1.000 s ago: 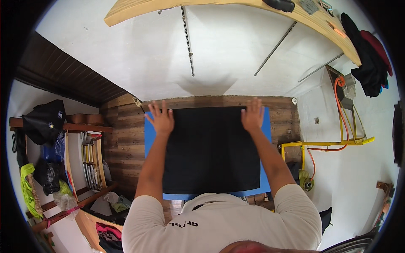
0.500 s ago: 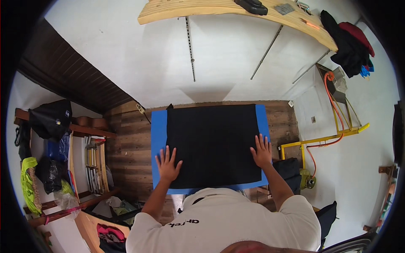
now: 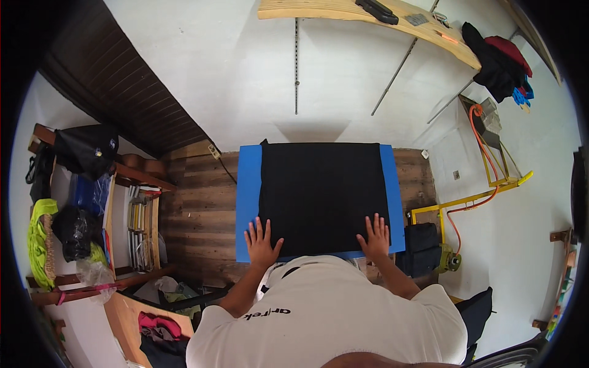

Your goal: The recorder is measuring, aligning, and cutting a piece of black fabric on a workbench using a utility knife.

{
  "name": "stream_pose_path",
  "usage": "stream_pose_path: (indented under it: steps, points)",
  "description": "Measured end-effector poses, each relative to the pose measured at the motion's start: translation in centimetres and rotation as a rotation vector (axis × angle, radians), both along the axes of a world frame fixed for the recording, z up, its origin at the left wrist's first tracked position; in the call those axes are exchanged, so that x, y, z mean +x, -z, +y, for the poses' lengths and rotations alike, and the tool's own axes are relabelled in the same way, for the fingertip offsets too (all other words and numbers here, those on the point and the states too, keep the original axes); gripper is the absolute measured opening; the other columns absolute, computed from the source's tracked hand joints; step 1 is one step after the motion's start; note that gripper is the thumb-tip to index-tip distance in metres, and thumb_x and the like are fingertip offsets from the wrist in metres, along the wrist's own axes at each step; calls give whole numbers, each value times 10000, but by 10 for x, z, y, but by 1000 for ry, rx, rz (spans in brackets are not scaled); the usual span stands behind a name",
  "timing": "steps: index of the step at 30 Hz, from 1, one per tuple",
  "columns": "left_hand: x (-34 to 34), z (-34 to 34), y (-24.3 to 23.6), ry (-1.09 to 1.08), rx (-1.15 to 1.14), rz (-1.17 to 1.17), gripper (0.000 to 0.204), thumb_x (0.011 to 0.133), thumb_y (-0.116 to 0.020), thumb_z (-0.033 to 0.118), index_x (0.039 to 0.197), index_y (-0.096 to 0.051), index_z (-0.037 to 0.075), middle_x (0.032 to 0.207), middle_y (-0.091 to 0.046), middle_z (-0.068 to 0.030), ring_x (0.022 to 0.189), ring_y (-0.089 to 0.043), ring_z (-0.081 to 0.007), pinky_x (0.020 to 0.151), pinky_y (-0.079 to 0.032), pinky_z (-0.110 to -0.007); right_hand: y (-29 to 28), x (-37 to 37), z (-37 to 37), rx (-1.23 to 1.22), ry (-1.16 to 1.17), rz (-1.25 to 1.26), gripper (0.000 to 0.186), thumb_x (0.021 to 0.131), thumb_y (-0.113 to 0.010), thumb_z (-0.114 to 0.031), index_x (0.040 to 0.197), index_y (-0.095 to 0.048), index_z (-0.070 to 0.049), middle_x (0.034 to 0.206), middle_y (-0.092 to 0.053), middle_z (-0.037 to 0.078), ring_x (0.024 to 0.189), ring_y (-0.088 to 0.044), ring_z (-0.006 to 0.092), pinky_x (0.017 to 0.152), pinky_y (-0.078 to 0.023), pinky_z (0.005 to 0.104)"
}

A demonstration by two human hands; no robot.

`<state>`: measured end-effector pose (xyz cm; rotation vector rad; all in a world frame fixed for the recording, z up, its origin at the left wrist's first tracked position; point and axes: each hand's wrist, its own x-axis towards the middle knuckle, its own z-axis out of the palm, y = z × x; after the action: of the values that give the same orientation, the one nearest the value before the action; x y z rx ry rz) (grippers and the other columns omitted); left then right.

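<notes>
A black cloth (image 3: 324,193) lies spread flat over a blue tabletop (image 3: 249,184), whose blue shows along the left, right and near sides. My left hand (image 3: 262,245) rests with fingers spread at the cloth's near left corner, partly over the blue strip. At the near right corner my right hand (image 3: 375,240) lies palm down on the cloth, fingers stretched forward. Neither hand grips anything. A small fold sticks up at the cloth's far left corner.
A wooden shelf (image 3: 343,17) holds a black object (image 3: 377,11) above the far wall. On the left stands a rack with books (image 3: 140,230) and bags. A yellow metal frame (image 3: 466,199) with an orange hose is on the right, near a black bag (image 3: 422,250).
Both hands have slid nearer to me along the cloth, and the right one also a little inward. The view has shifted, so the table appears farther right.
</notes>
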<state>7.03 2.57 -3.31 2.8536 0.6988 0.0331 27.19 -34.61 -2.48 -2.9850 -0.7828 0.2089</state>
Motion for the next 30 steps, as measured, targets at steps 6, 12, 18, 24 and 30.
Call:
stream_pose_path:
  steps: [6, 12, 18, 24, 30]
  points:
    - [-55, 17, 10, -129, -105, -16, 871, 992, -502, 627, 1646, -257, 107, 1717, -142, -215, 1582, -135, -424, 1242, -73, -629, 1, -9, -43, -121, 109, 103, 780, 1051, -419, -548, 1680, -116, -200, 1748, -71, 105, 1610, -68, 321, 1278, -91, 527]
    - [-52, 7, 9, -242, -140, -189, 444, 952, -688, 392, 1267, -621, 85, 1477, -510, -165, 1434, -396, -379, 1185, -223, -609, -11, -15, 17, 128, 44, -6, 586, 952, -649, -225, 1502, -468, -128, 1657, -316, 148, 1520, -306, 376, 1202, -261, 555]
    - [-17, -16, -26, -283, -595, -384, 254, 895, -762, 185, 1072, -629, 61, 1098, -655, -126, 1055, -622, -352, 932, -449, -503, -38, -14, 154, 612, -348, 606, 319, 962, -725, -270, 1152, -656, -23, 1001, -737, 115, 858, -725, 246, 763, -571, 345]
    - [14, -12, -41, 114, -754, -450, 325, 889, -786, 115, 1140, -616, 0, 980, -646, -126, 901, -686, -270, 783, -532, -350, -44, -41, 242, 607, -11, 1195, 426, 1019, -650, -469, 1094, -668, -50, 951, -707, 50, 780, -670, 124, 639, -553, 288]
    - [15, -16, -9, -391, -1538, -447, 280, 998, -701, 239, 1194, -626, 53, 1049, -631, -27, 822, -652, -134, 744, -539, -284, -32, -37, 235, 636, 115, 1260, 348, 1026, -654, -382, 1144, -695, -57, 976, -697, 29, 824, -653, 116, 676, -563, 282]
